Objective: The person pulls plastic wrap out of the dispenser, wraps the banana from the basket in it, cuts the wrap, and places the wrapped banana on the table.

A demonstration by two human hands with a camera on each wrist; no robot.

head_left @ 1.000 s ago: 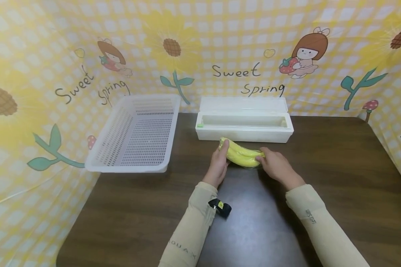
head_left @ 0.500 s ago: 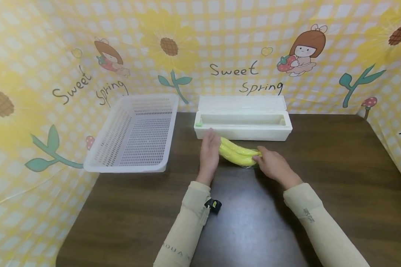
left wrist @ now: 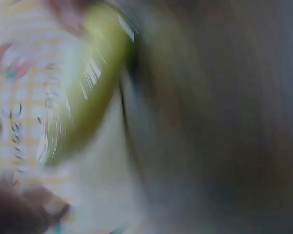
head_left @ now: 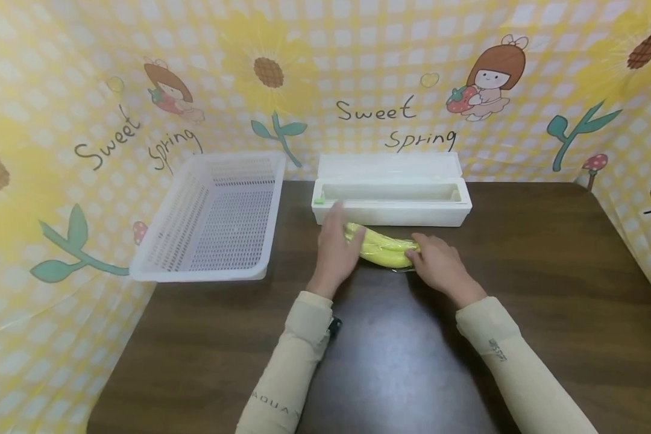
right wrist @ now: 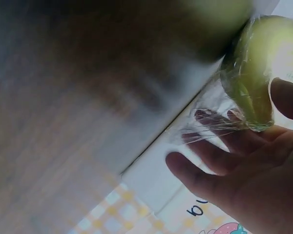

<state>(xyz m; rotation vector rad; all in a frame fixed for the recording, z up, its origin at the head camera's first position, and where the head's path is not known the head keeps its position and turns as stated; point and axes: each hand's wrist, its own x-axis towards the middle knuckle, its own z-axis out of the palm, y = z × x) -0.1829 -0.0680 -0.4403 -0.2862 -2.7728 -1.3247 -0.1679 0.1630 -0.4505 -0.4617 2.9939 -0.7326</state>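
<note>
A small bunch of bananas [head_left: 385,248], wrapped in clear cling film, lies across the space between my hands in the head view. My right hand [head_left: 439,263] pinches its right end between thumb and fingers. In the right wrist view, loose cling film [right wrist: 210,109] hangs from that end over the fingers. My left hand [head_left: 333,253] is at the bunch's left end with fingers straight and thumb spread. The left wrist view is blurred, but there the bananas [left wrist: 88,87] appear apart from the left fingers [left wrist: 19,209].
Just behind the bananas stands a long white box [head_left: 390,216], its lid raised and a small green piece at its left end. A white perforated plastic basket [head_left: 273,229] sits to the left on the dark wooden table [head_left: 401,374]. Patterned yellow cloth surrounds the table.
My left hand has let go of the bunch's left end, straightened its fingers and shifted left. The right hand keeps its pinch, and the bunch has moved slightly left in the view.
</note>
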